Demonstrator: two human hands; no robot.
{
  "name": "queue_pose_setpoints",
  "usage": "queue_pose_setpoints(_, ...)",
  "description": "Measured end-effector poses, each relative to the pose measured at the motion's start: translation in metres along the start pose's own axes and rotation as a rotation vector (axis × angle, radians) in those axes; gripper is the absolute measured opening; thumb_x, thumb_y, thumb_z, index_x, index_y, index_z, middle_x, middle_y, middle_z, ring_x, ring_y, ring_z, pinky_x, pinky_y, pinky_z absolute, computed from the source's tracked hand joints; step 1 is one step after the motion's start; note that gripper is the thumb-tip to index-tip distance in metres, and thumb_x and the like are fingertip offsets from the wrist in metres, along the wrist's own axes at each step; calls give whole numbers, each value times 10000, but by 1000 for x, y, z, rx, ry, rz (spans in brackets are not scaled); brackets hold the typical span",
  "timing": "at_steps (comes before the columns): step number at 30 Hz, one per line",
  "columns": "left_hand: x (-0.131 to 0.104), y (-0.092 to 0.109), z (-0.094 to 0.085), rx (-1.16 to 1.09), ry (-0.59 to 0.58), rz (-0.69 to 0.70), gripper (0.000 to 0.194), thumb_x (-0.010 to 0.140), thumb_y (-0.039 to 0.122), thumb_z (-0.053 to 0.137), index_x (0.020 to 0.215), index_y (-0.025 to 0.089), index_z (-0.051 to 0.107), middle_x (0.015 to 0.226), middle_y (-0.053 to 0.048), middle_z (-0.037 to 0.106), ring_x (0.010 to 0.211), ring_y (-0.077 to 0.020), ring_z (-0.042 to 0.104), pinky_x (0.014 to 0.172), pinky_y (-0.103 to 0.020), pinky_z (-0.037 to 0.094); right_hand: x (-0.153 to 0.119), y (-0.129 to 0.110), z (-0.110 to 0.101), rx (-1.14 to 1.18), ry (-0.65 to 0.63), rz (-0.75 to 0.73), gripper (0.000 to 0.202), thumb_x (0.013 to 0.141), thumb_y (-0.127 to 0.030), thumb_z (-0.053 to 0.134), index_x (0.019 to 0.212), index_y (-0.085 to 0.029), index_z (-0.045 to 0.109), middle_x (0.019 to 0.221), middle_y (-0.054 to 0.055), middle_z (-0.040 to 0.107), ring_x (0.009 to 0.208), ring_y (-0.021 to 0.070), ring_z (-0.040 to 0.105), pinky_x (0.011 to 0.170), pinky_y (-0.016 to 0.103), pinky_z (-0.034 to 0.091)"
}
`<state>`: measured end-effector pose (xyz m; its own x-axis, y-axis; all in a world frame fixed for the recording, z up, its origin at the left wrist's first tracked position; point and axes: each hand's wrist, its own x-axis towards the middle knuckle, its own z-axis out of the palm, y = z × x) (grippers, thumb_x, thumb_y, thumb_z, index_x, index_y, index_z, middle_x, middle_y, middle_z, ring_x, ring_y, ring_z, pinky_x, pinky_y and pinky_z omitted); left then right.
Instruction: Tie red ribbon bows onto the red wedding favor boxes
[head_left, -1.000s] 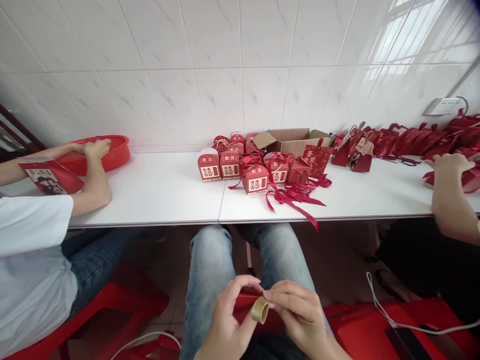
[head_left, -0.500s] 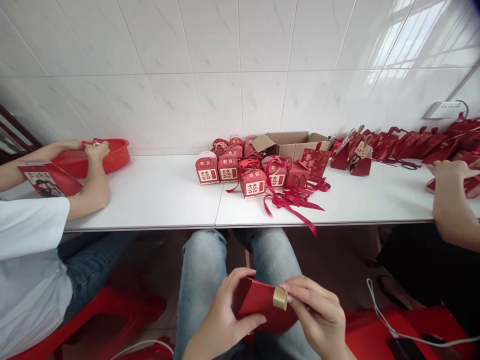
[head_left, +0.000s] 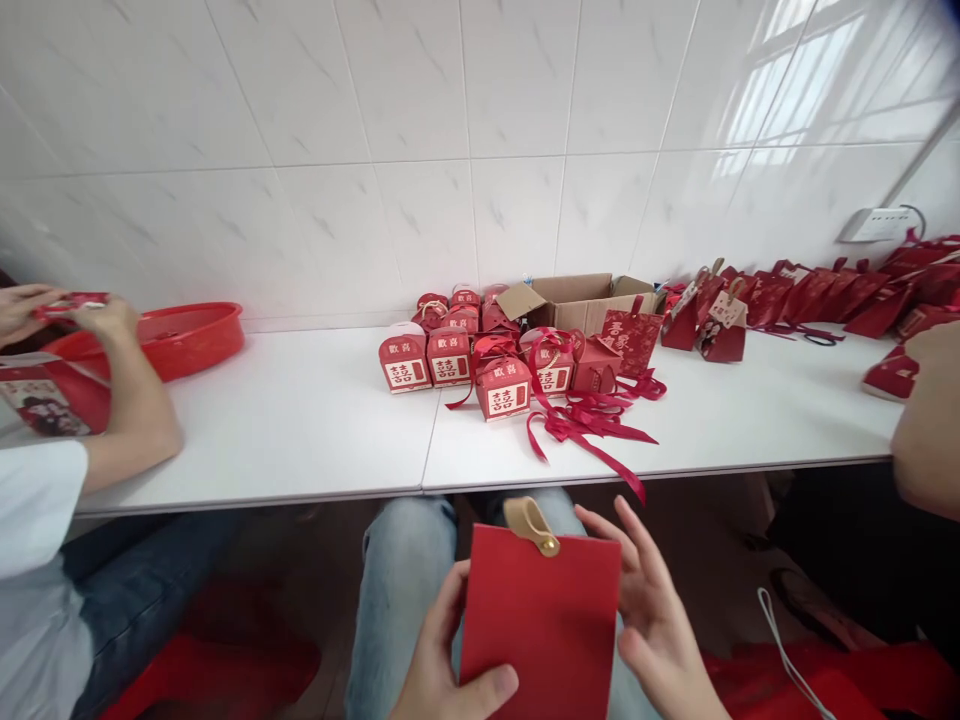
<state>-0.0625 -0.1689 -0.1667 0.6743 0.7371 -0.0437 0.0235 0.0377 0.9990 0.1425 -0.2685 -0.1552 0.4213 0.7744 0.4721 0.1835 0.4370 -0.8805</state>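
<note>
Over my lap I see a plain red gift box (head_left: 541, 620), its flat face turned toward me. A tan strap loop (head_left: 525, 515) with a gold stud rises from its top edge. My left hand (head_left: 457, 650) grips the box by its left side, thumb across the front. At the right edge, my right hand (head_left: 652, 610) has its fingers stretched apart; whether they touch the box I cannot tell. Ahead on the white table (head_left: 300, 430) stand several small red boxes (head_left: 504, 388) with printed characters, and a tangle of dark red ribbons (head_left: 592, 415) lies before them.
An open cardboard box (head_left: 577, 292) stands behind the small boxes. Finished-looking red bags (head_left: 724, 325) line the right side by the wall. At left, a co-worker's arm (head_left: 139, 400) is near a red basin (head_left: 195, 338). Another person's arm (head_left: 930, 420) reaches in from the right.
The red box has turned upright, its flat face now toward me and the strap on top. My right hand has left the strap and spread its fingers. The left co-worker's hands rose with a red item.
</note>
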Motion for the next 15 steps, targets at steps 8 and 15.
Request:
queue_pose_setpoints(8,58,42,34,44,-228,92,811,724,536,716,1382,280,317,1418,-112,432,1278,-310,460,1036,-420,438,-34,37,-46,-206,224,22,428,781,-439,694,1177,-312,595,903,78,745,692,255,728,493,286,603)
queue_pose_setpoints(15,86,-12,33,152,53,392,440,822,553,589,1140,268,480,1170,-86,499,1110,-260,513,954,-375,429,94,10,-136,-392,862,8,593,760,-440,702,1299,-310,494,1374,101,525,1250,302,525,1027,418,484)
